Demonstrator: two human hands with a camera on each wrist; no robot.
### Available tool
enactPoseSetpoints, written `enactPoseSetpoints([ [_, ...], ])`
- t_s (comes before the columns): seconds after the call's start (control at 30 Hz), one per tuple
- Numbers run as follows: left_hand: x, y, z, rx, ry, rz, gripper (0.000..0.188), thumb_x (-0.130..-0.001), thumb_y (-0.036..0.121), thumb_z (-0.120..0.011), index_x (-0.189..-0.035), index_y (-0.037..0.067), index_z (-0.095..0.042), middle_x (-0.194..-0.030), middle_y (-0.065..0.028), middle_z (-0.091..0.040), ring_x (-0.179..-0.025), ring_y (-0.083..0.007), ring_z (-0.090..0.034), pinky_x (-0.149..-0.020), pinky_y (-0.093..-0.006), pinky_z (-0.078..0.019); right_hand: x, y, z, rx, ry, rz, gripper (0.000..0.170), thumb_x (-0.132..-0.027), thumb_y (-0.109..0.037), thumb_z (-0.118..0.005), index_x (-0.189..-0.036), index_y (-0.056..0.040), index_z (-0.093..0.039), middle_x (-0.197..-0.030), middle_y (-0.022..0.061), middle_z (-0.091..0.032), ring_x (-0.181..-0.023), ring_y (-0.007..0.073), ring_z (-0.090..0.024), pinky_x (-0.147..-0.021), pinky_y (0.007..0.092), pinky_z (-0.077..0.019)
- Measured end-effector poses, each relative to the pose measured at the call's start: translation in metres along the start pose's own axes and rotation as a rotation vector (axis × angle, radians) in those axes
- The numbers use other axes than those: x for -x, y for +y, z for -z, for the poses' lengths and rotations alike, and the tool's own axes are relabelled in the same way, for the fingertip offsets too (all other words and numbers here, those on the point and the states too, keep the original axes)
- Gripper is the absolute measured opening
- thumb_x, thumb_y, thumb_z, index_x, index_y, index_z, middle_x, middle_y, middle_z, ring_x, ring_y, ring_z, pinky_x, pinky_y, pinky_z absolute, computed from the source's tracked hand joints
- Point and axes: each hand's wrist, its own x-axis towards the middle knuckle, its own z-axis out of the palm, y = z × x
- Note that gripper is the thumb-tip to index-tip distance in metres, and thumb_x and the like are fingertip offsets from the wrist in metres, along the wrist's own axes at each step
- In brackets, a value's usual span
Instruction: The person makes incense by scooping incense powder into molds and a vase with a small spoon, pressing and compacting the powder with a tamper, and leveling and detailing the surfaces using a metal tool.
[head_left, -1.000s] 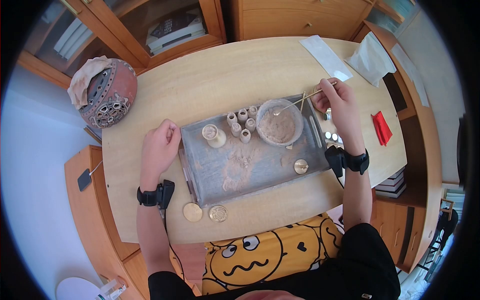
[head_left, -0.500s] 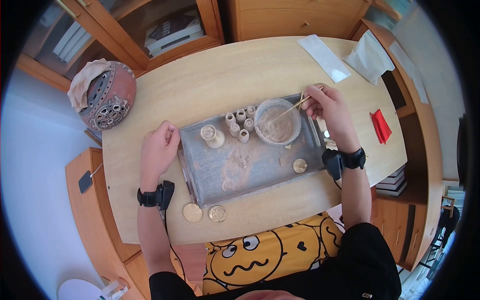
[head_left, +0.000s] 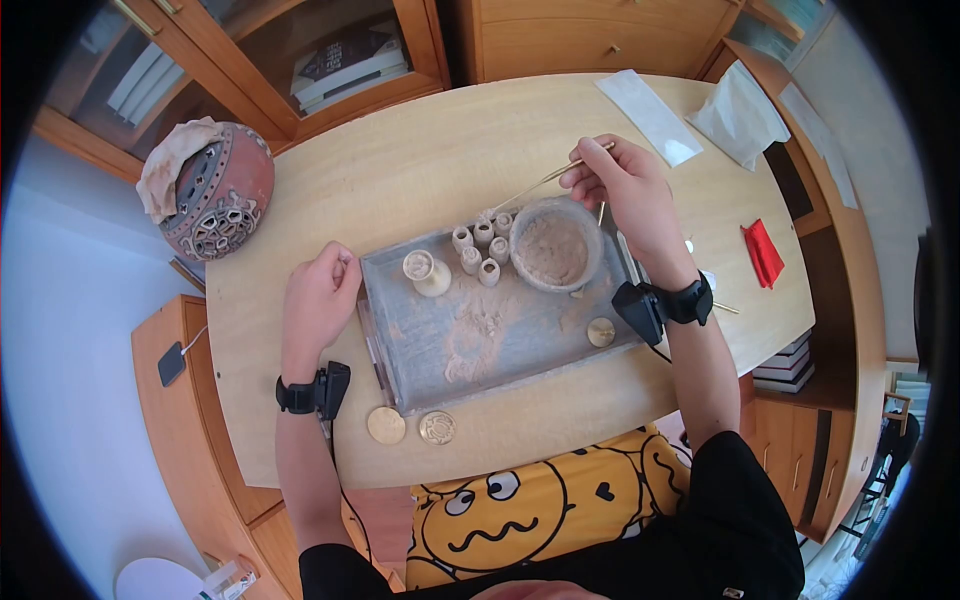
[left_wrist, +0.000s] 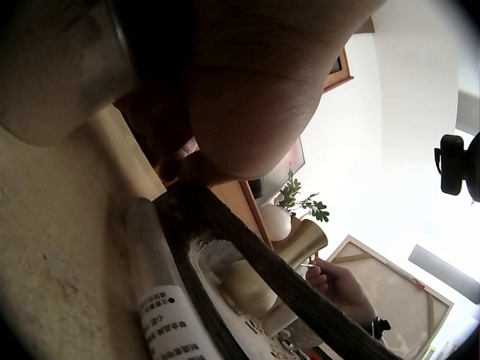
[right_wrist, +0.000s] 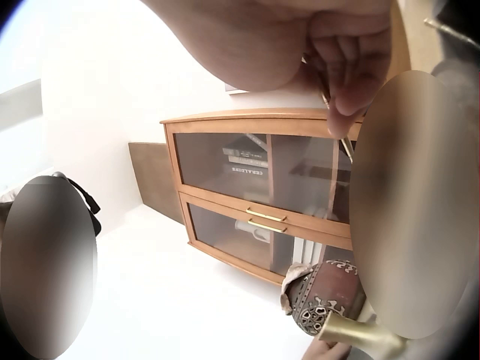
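My right hand [head_left: 632, 195] pinches a thin brass spoon [head_left: 555, 178], held slanting down to the left. The spoon's far end is right at the back of several small powder-coated cylinders [head_left: 484, 232] standing in a grey tray [head_left: 400, 330]. Beside them, below my right hand, stands a round bowl [head_left: 556, 250] of light brown powder. A pale brass flared pot [head_left: 428, 275], filled with powder at its mouth, stands at the tray's left. My left hand [head_left: 320, 295] lies with loosely curled fingers at the tray's back left corner, holding nothing visible.
A knobbed brass lid [head_left: 601, 332] and spilled powder lie in the tray. In front are a plain brass disc [head_left: 386, 425] and a patterned one [head_left: 437, 428]. Farther out stand a red-brown openwork pot [head_left: 225, 190], a white packet [head_left: 740, 115] and a red pouch [head_left: 763, 255].
My right hand has moved left, taking the spoon's tip out of the powder bowl and over to the back of the small cylinders. My left hand has stayed in place.
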Motion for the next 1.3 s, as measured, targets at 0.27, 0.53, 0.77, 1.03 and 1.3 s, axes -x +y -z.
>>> enactPoseSetpoints([
  [0.27, 0.001, 0.001, 0.0, 0.004, -0.004, -0.004, 0.013, -0.091, 0.01, -0.058, -0.086, -0.002, -0.056, -0.054, -0.0072, -0.039, -0.049, -0.0137, -0.037, -0.049, -0.0318, -0.0315, 0.002, 0.002, -0.002, 0.048, -0.012, 0.041, 0.029, -0.099, -0.024, -0.052, -0.095, 0.0023, -0.062, -0.081, 0.0071, -0.068, -0.071, 0.0104, -0.062, -0.066, 0.0246, -0.0492],
  [0.53, 0.001, -0.001, -0.001, 0.004, 0.011, -0.024, 0.012, -0.091, 0.009, -0.057, -0.085, -0.002, -0.056, -0.055, -0.0067, -0.039, -0.05, -0.0128, -0.036, -0.049, -0.0309, -0.031, 0.021, -0.005, 0.026, 0.096, 0.17, 0.063, 0.027, -0.099, -0.024, -0.053, -0.095, 0.0018, -0.062, -0.077, 0.0057, -0.068, -0.067, 0.009, -0.06, -0.061, 0.0229, -0.047],
  [0.77, 0.001, 0.0, -0.001, 0.018, 0.002, -0.012, 0.013, -0.091, 0.01, -0.058, -0.085, -0.002, -0.056, -0.055, -0.0071, -0.039, -0.05, -0.0131, -0.036, -0.049, -0.0313, -0.0313, 0.028, 0.001, 0.034, 0.372, 0.151, 0.047, 0.025, -0.097, -0.022, -0.054, -0.089, 0.0007, -0.062, -0.072, 0.0048, -0.065, -0.061, 0.0089, -0.058, -0.057, 0.0228, -0.046],
  [1.03, 0.0, -0.001, 0.0, 0.019, -0.002, 0.0, 0.013, -0.092, 0.01, -0.058, -0.086, -0.001, -0.056, -0.055, -0.0064, -0.04, -0.05, -0.0122, -0.036, -0.049, -0.0308, -0.0312, 0.017, 0.018, 0.037, 0.101, 0.091, -0.165, 0.024, -0.095, -0.023, -0.055, -0.087, -0.0012, -0.062, -0.071, 0.0046, -0.064, -0.058, 0.0088, -0.055, -0.055, 0.0232, -0.0441],
  [1.3, 0.001, 0.003, 0.0, 0.012, -0.001, 0.028, 0.012, -0.091, 0.01, -0.058, -0.086, -0.001, -0.057, -0.054, -0.0057, -0.039, -0.05, -0.0115, -0.035, -0.049, -0.0306, -0.0307, 0.005, 0.012, 0.033, -0.056, 0.066, -0.148, 0.023, -0.096, -0.022, -0.056, -0.09, -0.0007, -0.061, -0.075, 0.0044, -0.065, -0.06, 0.0078, -0.054, -0.055, 0.0223, -0.0424],
])
